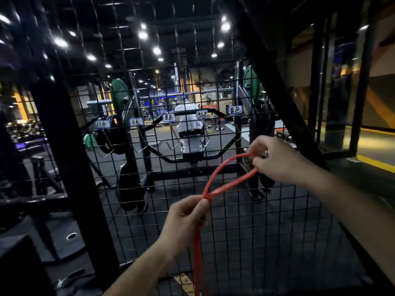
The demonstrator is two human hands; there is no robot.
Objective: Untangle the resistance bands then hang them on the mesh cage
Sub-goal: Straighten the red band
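Red band (222,184) stretched between both pinching hands (275,161).

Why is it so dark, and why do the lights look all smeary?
In the head view, the gym is dim and the ceiling spotlights flare into streaky white blobs; the upper black wire mesh cage is motion-blurred, and the wide lens bends the frame posts. The thin red rubber resistance band, pinched by the left hand and right hand, stays fairly sharp.

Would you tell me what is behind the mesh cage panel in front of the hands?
Behind the mesh cage stands a weight machine with a green plate and a padded seat. The right hand and red band cover part of its frame.
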